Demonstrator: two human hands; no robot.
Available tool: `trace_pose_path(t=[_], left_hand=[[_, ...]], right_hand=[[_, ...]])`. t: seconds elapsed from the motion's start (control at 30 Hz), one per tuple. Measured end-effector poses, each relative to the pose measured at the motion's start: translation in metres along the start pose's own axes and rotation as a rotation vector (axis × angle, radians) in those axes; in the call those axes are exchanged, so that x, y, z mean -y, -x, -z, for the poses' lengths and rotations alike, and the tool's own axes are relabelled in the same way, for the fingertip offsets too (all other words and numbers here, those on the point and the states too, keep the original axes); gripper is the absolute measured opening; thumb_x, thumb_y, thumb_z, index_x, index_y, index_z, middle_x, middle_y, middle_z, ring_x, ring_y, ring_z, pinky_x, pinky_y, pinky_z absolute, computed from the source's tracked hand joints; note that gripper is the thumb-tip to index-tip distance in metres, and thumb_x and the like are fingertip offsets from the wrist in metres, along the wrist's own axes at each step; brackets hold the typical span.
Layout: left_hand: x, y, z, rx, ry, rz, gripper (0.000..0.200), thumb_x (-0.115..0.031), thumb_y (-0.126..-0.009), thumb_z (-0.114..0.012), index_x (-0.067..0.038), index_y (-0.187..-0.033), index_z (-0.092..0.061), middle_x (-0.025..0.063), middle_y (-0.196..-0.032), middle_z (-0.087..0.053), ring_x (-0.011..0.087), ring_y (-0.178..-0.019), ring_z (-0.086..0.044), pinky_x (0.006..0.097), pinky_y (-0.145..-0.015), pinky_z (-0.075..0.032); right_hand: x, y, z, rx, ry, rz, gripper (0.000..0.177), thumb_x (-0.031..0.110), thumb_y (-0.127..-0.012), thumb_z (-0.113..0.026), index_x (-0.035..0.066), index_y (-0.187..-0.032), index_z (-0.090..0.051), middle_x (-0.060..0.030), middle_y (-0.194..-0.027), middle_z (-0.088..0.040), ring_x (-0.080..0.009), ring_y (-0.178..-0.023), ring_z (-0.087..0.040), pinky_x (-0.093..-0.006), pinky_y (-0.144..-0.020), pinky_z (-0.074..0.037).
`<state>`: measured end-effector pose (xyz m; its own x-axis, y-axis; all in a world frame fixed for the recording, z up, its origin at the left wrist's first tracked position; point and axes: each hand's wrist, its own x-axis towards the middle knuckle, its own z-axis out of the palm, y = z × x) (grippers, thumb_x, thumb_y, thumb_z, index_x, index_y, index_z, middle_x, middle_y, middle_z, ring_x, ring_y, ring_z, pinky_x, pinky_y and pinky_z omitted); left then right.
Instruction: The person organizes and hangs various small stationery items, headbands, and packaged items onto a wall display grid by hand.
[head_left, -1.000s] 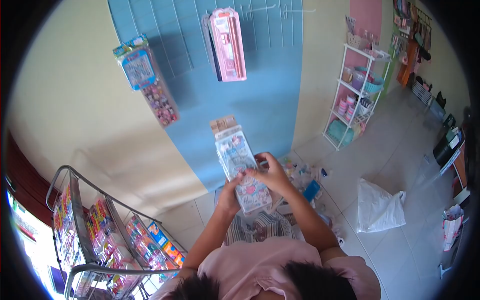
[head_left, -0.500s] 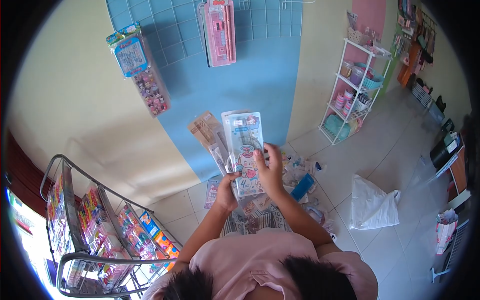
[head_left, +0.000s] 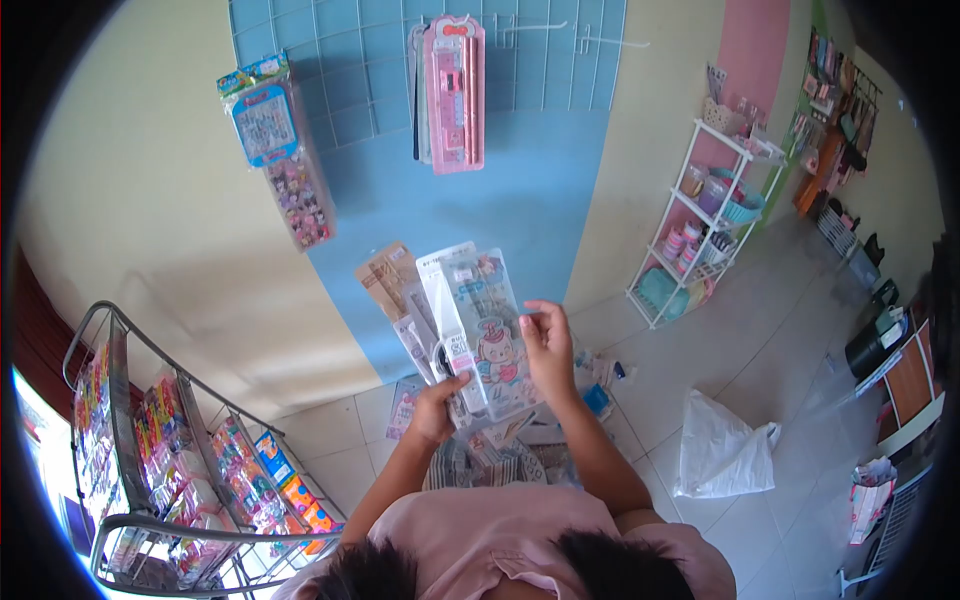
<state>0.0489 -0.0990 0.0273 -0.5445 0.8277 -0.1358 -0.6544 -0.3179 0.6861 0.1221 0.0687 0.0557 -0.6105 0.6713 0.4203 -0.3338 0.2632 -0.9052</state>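
Observation:
My left hand (head_left: pixel 437 408) is closed around the lower end of several flat stationery packs, its thumb across their front. A brown card pack (head_left: pixel 384 277) fans out to the left. Beside it is a white-backed pack (head_left: pixel 435 270) with dark print, partly covered by a clear, light-blue pack (head_left: pixel 497 350) printed with a cartoon bear. My right hand (head_left: pixel 550 350) is at the right edge of this light-blue pack, thumb and curled fingers on its rim. The exact contact of the fingertips is hard to see.
Ahead, a wire grid (head_left: pixel 370 60) on the wall carries a pink stationery set (head_left: pixel 457 100) and a hanging sticker pack (head_left: pixel 265 125). A wire display rack (head_left: pixel 190 440) stands at left. At right are a white shelf (head_left: pixel 700 200) and a plastic bag (head_left: pixel 725 445). Loose packs lie below my hands.
The light-blue pack has shifted right and tilted, showing more of the white-backed pack behind it. My right hand has moved to its edge. The camera view has tilted up slightly.

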Motion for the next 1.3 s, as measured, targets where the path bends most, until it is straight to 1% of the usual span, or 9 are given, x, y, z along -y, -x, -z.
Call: trace_pose_path(t=[0.2, 0.3, 0.4, 0.5, 0.6, 0.63, 0.73, 0.83, 1.3], left_hand=[[-0.015, -0.019, 0.000, -0.077, -0.121, -0.005, 0.048, -0.010, -0.079, -0.061, 0.005, -0.122, -0.047, 0.0173, -0.110, -0.060, 0.0295, -0.099, -0.061, 0.0413, -0.087, -0.051], [-0.016, -0.029, 0.011, -0.074, -0.101, 0.022, 0.047, -0.010, -0.080, -0.062, 0.005, -0.122, -0.048, 0.0178, -0.111, -0.059, 0.0296, -0.100, -0.061, 0.0410, -0.087, -0.051], [-0.021, -0.027, 0.011, -0.089, -0.082, 0.027, 0.047, -0.007, -0.081, -0.062, 0.003, -0.124, -0.047, 0.0171, -0.117, -0.057, 0.0296, -0.106, -0.058, 0.0412, -0.090, -0.049], [-0.016, -0.031, 0.019, 0.009, -0.035, -0.032, 0.048, -0.006, -0.080, -0.062, 0.003, -0.124, -0.046, 0.0172, -0.116, -0.058, 0.0300, -0.104, -0.059, 0.0419, -0.090, -0.049], [-0.020, -0.025, 0.020, -0.008, -0.059, 0.014, 0.048, -0.008, -0.078, -0.062, 0.004, -0.122, -0.048, 0.0177, -0.113, -0.059, 0.0313, -0.101, -0.060, 0.0420, -0.089, -0.049], [-0.018, -0.025, 0.029, -0.020, -0.070, 0.042, 0.050, -0.010, -0.077, -0.061, 0.004, -0.123, -0.047, 0.0183, -0.113, -0.059, 0.0325, -0.102, -0.060, 0.0430, -0.089, -0.049], [-0.017, -0.022, 0.031, -0.017, -0.058, 0.078, 0.052, -0.011, -0.075, -0.059, 0.004, -0.124, -0.047, 0.0194, -0.112, -0.059, 0.0340, -0.102, -0.060, 0.0443, -0.089, -0.049], [-0.025, -0.015, 0.022, -0.019, -0.084, 0.077, 0.052, -0.011, -0.074, -0.060, 0.005, -0.122, -0.048, 0.0196, -0.112, -0.059, 0.0342, -0.102, -0.060, 0.0447, -0.089, -0.048], [-0.027, -0.016, 0.033, 0.005, -0.097, 0.137, 0.052, -0.013, -0.075, -0.059, 0.006, -0.122, -0.048, 0.0195, -0.113, -0.060, 0.0336, -0.102, -0.060, 0.0437, -0.091, -0.047]], right_hand=[[-0.016, -0.018, -0.006, 0.064, 0.015, 0.008, 0.053, 0.013, -0.085, -0.067, -0.005, -0.127, -0.040, -0.0140, -0.101, -0.063, -0.0147, -0.089, -0.061, -0.0257, -0.076, -0.048], [-0.021, -0.043, 0.019, -0.071, 0.090, -0.016, 0.051, 0.009, -0.086, -0.064, -0.004, -0.129, -0.039, -0.0144, -0.102, -0.063, -0.0156, -0.091, -0.061, -0.0263, -0.078, -0.048], [0.014, -0.075, 0.032, -0.111, -0.071, 0.054, 0.050, 0.006, -0.089, -0.058, -0.002, -0.133, -0.036, -0.0155, -0.105, -0.062, -0.0162, -0.094, -0.061, -0.0273, -0.081, -0.047], [0.030, -0.124, 0.044, -0.213, -0.026, 0.443, 0.046, 0.006, -0.092, -0.053, 0.001, -0.135, -0.039, -0.0133, -0.108, -0.062, -0.0149, -0.092, -0.061, -0.0268, -0.080, -0.047], [0.067, -0.162, 0.055, -0.259, 0.347, 0.601, 0.043, 0.012, -0.095, -0.051, 0.001, -0.135, -0.039, -0.0119, -0.119, -0.056, -0.0124, -0.096, -0.057, -0.0247, -0.081, -0.047], [0.080, -0.172, 0.051, -0.276, 0.276, 0.616, 0.041, 0.011, -0.094, -0.052, 0.002, -0.133, -0.043, -0.0108, -0.118, -0.057, -0.0124, -0.095, -0.057, -0.0249, -0.081, -0.046], [0.118, -0.195, 0.039, -0.276, 0.112, 0.598, 0.037, 0.012, -0.093, -0.053, 0.003, -0.129, -0.049, -0.0113, -0.118, -0.059, -0.0138, -0.099, -0.057, -0.0261, -0.086, -0.044], [0.129, -0.221, 0.034, -0.274, 0.221, 0.661, 0.037, 0.014, -0.094, -0.053, 0.003, -0.129, -0.049, -0.0131, -0.119, -0.060, -0.0144, -0.100, -0.057, -0.0272, -0.086, -0.044], [0.124, -0.254, 0.012, -0.218, 0.269, 0.544, 0.036, 0.018, -0.092, -0.055, 0.007, -0.126, -0.052, -0.0130, -0.111, -0.064, -0.0184, -0.094, -0.061, -0.0294, -0.088, -0.044]])
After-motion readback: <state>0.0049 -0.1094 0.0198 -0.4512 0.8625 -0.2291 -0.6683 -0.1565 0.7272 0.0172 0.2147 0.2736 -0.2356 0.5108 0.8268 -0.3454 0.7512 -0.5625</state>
